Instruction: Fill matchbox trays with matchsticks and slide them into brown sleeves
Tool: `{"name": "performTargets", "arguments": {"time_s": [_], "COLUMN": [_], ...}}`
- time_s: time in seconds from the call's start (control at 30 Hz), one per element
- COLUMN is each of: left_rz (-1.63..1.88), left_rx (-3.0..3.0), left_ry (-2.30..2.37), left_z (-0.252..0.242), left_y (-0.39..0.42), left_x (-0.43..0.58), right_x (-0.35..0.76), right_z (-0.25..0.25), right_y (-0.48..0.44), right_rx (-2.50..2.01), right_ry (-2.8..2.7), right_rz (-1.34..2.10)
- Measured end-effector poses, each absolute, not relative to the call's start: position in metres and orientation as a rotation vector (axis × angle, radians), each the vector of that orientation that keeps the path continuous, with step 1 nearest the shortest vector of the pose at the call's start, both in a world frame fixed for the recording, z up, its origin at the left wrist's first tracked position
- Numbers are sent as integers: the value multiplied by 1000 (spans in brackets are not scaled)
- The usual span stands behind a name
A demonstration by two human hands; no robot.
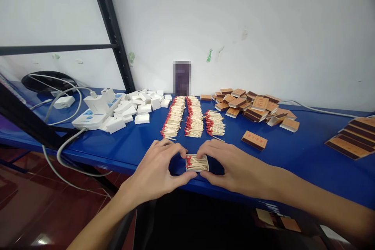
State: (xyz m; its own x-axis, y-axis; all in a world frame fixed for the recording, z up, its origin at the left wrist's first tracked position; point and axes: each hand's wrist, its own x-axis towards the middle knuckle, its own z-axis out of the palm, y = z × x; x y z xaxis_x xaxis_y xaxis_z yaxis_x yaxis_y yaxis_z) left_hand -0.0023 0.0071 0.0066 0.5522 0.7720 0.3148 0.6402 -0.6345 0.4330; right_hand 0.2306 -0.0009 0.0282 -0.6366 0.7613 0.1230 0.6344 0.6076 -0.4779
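At the table's front edge lies a small white matchbox tray (188, 169) filled with red-tipped matches (199, 162). My left hand (159, 166) grips its left end, thumb at the near side and forefinger at the far side. At the right end my right hand (227, 164) pinches the tray the same way. Behind the tray are two long rows of matches (173, 117), (194, 117) and a shorter pile of matches (215, 123). One brown matchbox sleeve (254, 140) lies alone beyond my right hand.
White empty trays (142, 118) are heaped at left beside a power strip (93, 119) with chargers. Brown sleeves (259, 103) form a pile at back right; more sleeves (353, 138) lie in rows at far right. A black shelf post (109, 23) rises at left.
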Motion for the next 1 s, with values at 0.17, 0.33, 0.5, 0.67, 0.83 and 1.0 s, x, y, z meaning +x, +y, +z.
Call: {"name": "performTargets", "arguments": {"time_s": [0.17,0.33,0.5,0.67,0.83,1.0], "left_rz": [702,699,687,712,884,801], "left_rx": [2491,2449,2416,2409,2444,2612], "left_ry": [1177,1165,1107,1056,1234,1503], "left_z": [8,9,11,14,15,12], "left_y": [5,8,12,13,20,38], "left_x": [-5,-5,-4,-5,-17,-31], "right_x": [233,235,236,237,239,238], "right_z": [24,25,26,22,15,17], "right_y": [1,0,1,3,6,9], "right_rx": [-1051,-1036,-1036,-1057,-1190,-1247], "right_ry": [-2520,-2527,-2563,-2540,-2436,-2416], "right_rz": [630,664,691,637,478,469]}}
